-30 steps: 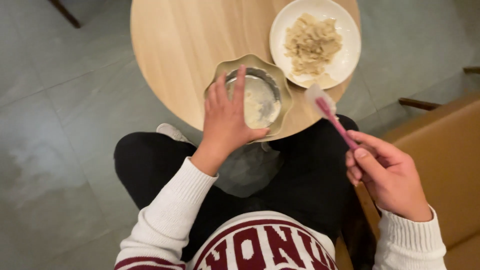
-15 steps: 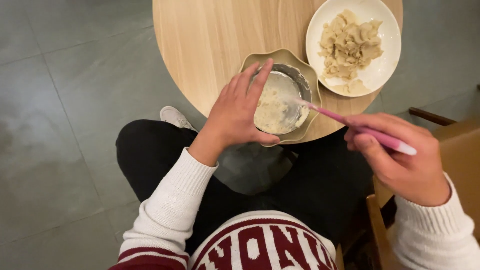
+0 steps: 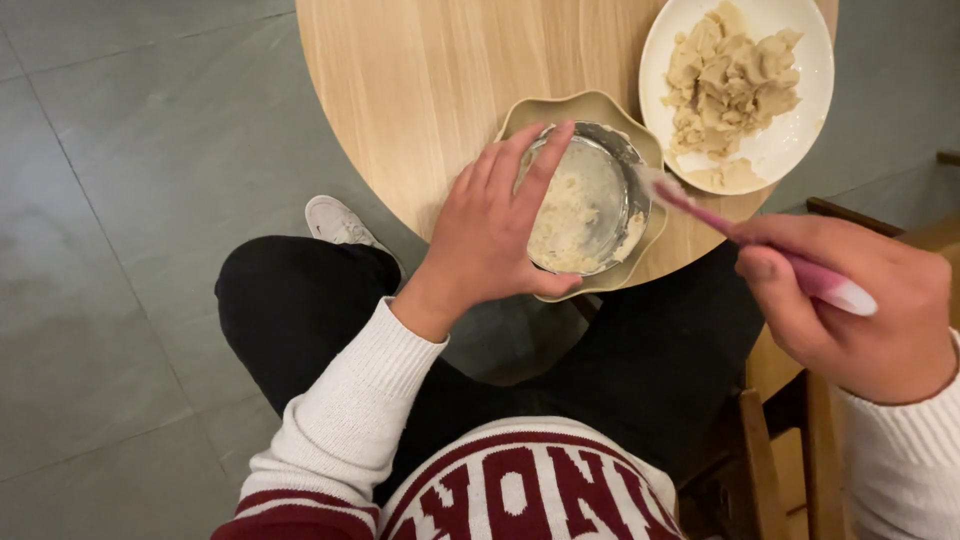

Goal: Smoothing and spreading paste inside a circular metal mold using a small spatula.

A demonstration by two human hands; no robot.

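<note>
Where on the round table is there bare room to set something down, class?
The wooden table is bare left of the scalloped bowl and white plate. The near right edge is crowded: left hand, metal bowl, spatula, right hand.

A pale wood-grain bench (image 3: 420,90) fills the upper middle. On it sit a beige scalloped bowl (image 3: 590,108), a silvery metal bowl (image 3: 612,150) of cream paste, and a white plate (image 3: 790,150) (upper right). The spatula (image 3: 790,262) is pink; the sweater (image 3: 520,490) is white and maroon.
</note>
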